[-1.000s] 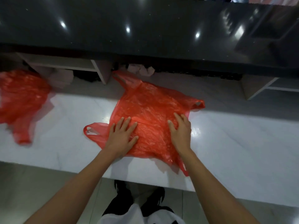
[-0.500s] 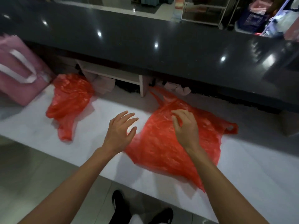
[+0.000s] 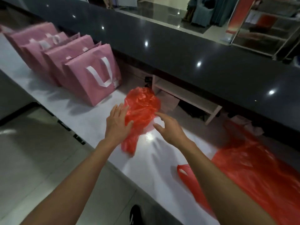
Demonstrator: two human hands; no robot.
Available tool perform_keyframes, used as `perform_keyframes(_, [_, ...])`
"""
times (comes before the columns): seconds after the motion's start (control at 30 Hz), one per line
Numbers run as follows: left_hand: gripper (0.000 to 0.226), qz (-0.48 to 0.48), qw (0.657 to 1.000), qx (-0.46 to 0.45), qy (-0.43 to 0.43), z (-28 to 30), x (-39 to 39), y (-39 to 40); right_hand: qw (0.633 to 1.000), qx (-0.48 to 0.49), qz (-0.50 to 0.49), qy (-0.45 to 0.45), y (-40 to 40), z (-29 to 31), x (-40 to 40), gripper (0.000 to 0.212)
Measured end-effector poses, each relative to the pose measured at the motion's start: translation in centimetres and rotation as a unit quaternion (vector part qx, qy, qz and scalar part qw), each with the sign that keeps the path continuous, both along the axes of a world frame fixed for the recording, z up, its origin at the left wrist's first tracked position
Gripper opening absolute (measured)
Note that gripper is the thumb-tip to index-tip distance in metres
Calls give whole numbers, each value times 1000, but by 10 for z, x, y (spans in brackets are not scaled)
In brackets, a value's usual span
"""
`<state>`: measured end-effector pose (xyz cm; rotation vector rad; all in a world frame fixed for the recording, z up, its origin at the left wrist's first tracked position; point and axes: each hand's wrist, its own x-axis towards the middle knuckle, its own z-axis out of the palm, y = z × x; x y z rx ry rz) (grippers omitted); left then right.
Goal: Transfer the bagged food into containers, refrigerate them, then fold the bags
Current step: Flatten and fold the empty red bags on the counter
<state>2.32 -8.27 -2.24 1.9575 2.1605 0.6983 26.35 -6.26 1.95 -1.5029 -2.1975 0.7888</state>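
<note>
A crumpled red plastic bag [image 3: 141, 109] lies on the white marble counter [image 3: 90, 125] in the middle of the view. My left hand [image 3: 118, 122] is spread open at the bag's left edge, fingers touching or just over the plastic. My right hand [image 3: 168, 127] hovers open just right of the bag, holding nothing. A second red plastic bag [image 3: 253, 176] lies flattened on the counter at the lower right, one handle loop [image 3: 183, 172] pointing left; my right forearm crosses over it.
Several pink paper bags [image 3: 94, 78] with white handles stand in a row at the back left of the counter. A black raised countertop [image 3: 194, 51] runs behind. Under it sits a beige shelf [image 3: 186, 98]. The tiled floor and my shoe [image 3: 136, 215] show below.
Both hands left the flattened bag and moved left to the crumpled one. The view swung left, bringing the pink bags into sight.
</note>
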Motion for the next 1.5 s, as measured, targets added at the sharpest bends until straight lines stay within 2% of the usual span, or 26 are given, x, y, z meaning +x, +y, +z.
perform_keyframes(0.1, [82, -11, 994, -110, 1, -16, -16, 21, 1000, -17, -21, 11, 7, -5, -19, 53])
perform_keyframes(0.17, [71, -57, 989, -136, 27, -29, -17, 26, 999, -18, -27, 0, 11, -9, -24, 54])
perform_keyframes(0.27, [49, -99, 988, -109, 42, -47, -12, 19, 999, -11, -27, -14, 16, -11, -27, 59])
perform_keyframes(0.43, [50, -151, 988, -12, 5, -49, 2, -4, 992, -10, -105, -68, 22, -10, -35, 90])
perform_keyframes(0.5, [49, -158, 987, 28, -16, -39, 12, -13, 988, 3, -124, -96, 21, -10, -32, 94])
perform_keyframes(0.53, [48, -163, 985, 49, -25, -35, 18, -16, 986, 18, -133, -97, 20, -9, -28, 89])
perform_keyframes(0.6, [49, -176, 980, 83, -34, -24, 31, -22, 985, 58, -151, -66, 15, -8, -16, 62])
perform_keyframes(0.67, [49, -183, 976, 109, -44, -7, 45, -29, 980, 91, -176, -2, 8, 1, 1, 33])
perform_keyframes(0.7, [50, -185, 974, 121, -50, 4, 52, -32, 975, 102, -189, 46, 5, 8, 14, 26])
perform_keyframes(0.8, [58, -198, 968, 146, -56, 38, 73, -40, 949, 113, -223, 191, -10, 34, 65, 23])
perform_keyframes(0.87, [57, -214, 963, 160, -35, 53, 87, -40, 937, 129, -235, 225, -23, 50, 111, 22])
perform_keyframes(1.0, [46, -284, 937, 203, 16, 75, 125, -34, 920, 162, -272, 231, -62, 65, 214, 30])
perform_keyframes(1.1, [36, -361, 898, 244, 61, 78, 171, -31, 918, 136, -316, 198, -90, 54, 277, 30])
perform_keyframes(1.13, [39, -379, 889, 251, 63, 75, 189, -32, 918, 116, -329, 189, -99, 47, 293, 32])
perform_keyframes(1.2, [51, -405, 877, 253, 59, 67, 225, -37, 911, 78, -364, 175, -116, 33, 319, 45])
perform_keyframes(1.27, [53, -427, 866, 253, 61, 57, 259, -51, 900, 56, -402, 160, -136, 17, 339, 65])
perform_keyframes(1.33, [53, -450, 856, 248, 56, 43, 292, -74, 889, 34, -418, 184, -157, 1, 352, 81])
perform_keyframes(1.5, [57, -509, 846, 158, -11, 10, 357, -143, 884, -29, -408, 228, -200, -25, 359, 100])
